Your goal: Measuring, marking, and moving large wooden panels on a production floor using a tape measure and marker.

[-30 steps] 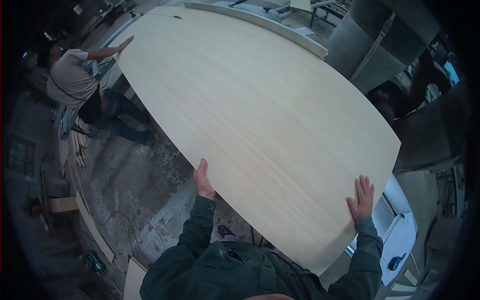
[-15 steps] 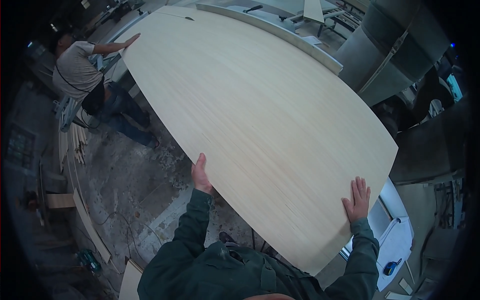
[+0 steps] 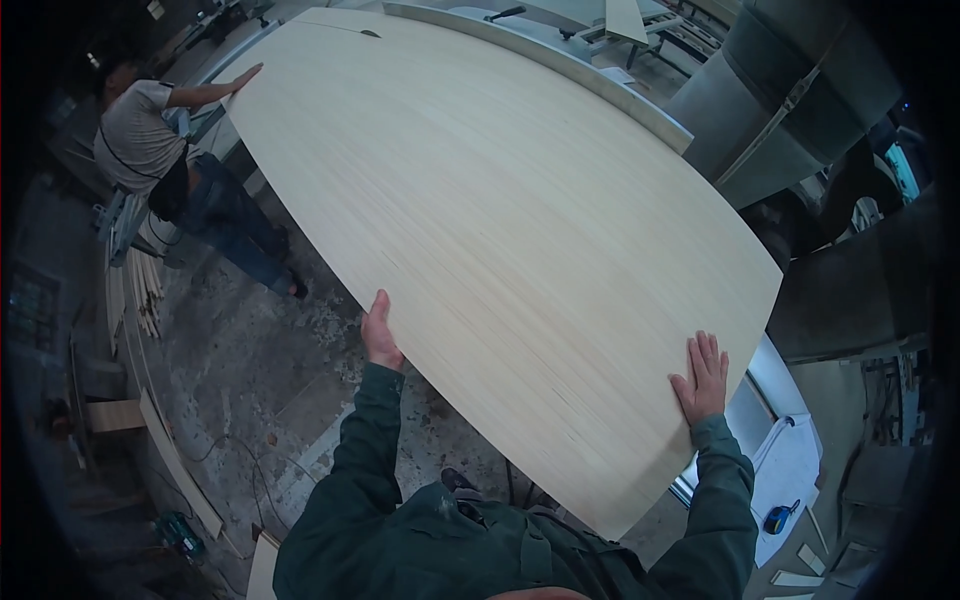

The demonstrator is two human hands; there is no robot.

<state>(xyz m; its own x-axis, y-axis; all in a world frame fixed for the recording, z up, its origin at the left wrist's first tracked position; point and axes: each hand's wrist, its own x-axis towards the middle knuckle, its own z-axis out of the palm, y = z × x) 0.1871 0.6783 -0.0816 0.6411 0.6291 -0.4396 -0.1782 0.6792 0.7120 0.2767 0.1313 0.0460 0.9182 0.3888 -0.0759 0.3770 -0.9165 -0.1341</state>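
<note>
A large pale wood panel (image 3: 500, 230) stretches from in front of me toward the far left. My left hand (image 3: 380, 335) grips its left edge, with the thumb on top and the other fingers hidden at the edge. On the panel's near right part my right hand (image 3: 704, 380) lies flat, fingers stretched out. A thin slit runs from the far end to a small dark saw blade (image 3: 371, 34) poking up through the panel. Along the far right side, the panel lies against a long straight fence (image 3: 540, 65).
A co-worker (image 3: 150, 140) stands at the far left, one hand on the panel's far corner. Right of me lie white sheets with a blue tape measure (image 3: 778, 518). Wood strips (image 3: 180, 465) and a green power tool (image 3: 180, 535) are at left. A large metal duct (image 3: 780, 90) rises at right.
The panel has slid a little away toward the far left, and both my hands have moved with it. The co-worker has shifted slightly left, hand still on the panel.
</note>
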